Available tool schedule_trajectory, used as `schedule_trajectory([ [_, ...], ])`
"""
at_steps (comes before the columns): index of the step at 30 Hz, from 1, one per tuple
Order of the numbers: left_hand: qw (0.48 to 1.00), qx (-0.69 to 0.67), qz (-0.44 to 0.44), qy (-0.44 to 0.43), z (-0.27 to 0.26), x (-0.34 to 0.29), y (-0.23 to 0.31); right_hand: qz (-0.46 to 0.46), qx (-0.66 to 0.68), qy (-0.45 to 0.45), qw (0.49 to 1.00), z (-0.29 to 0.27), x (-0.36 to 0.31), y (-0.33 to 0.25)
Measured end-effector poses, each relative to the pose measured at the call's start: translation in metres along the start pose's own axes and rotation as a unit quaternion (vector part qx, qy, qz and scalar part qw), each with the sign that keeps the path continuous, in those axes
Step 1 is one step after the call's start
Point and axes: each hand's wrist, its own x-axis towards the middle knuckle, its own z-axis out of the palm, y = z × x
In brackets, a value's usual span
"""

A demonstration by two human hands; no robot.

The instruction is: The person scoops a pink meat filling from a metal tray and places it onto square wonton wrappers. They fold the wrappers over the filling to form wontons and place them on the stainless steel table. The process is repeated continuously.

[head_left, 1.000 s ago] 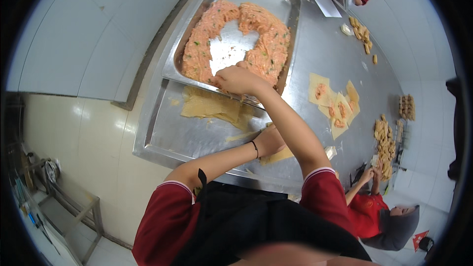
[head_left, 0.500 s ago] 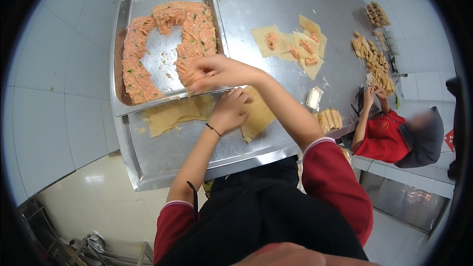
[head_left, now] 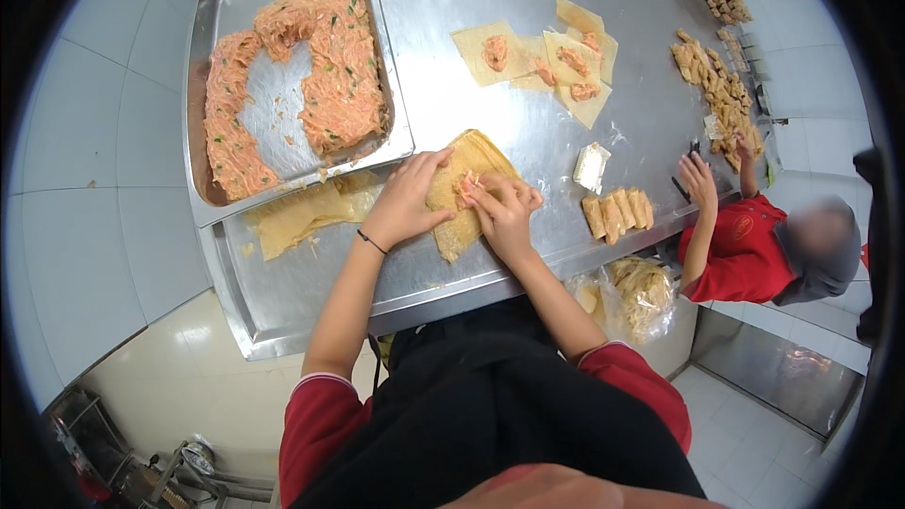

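A stack of yellowish wrapper sheets [head_left: 454,226] lies on the steel table in front of me. My right hand [head_left: 506,217] has its fingers bunched round a lump of pinkish filling [head_left: 467,187], pressed onto the top sheet. My left hand [head_left: 407,200] rests at the stack's left edge, fingers apart, holding nothing. The large metal tray [head_left: 401,137] at the left holds shredded pink filling [head_left: 349,94] with green bits, with a bare patch in its middle. More wrapper sheets [head_left: 297,219] lie partly under the tray's near edge.
Several sheets topped with filling [head_left: 584,104] lie farther back. To the right are a white block-like pack [head_left: 591,168], finished rolls [head_left: 617,214] and a pile of rolls [head_left: 716,99]. A co-worker in red [head_left: 740,250] stands at the right, near a plastic bag [head_left: 641,297].
My right hand has moved from the tray to the wrapper stack, bringing a lump of filling. My left hand has shifted slightly left. The co-worker's hands have moved apart.
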Motion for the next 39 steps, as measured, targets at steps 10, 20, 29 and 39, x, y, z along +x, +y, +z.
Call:
schedule_trajectory([
  [10,1.0,-0.018,-0.003,-0.008,-0.001,0.001,-0.001,-0.003,0.166,-0.18,0.97,-0.013,0.027,0.025],
  [20,1.0,-0.025,-0.014,-0.007,0.001,0.0,-0.006,0.032,0.094,-0.072,0.992,-0.012,0.014,0.027],
  [29,1.0,-0.02,-0.019,-0.012,0.009,-0.001,-0.014,0.033,0.12,-0.073,0.99,-0.023,0.096,-0.013],
  [39,0.997,-0.034,0.043,0.063,0.027,0.001,-0.029,-0.224,0.31,-0.285,0.879,0.097,0.187,-0.179],
])
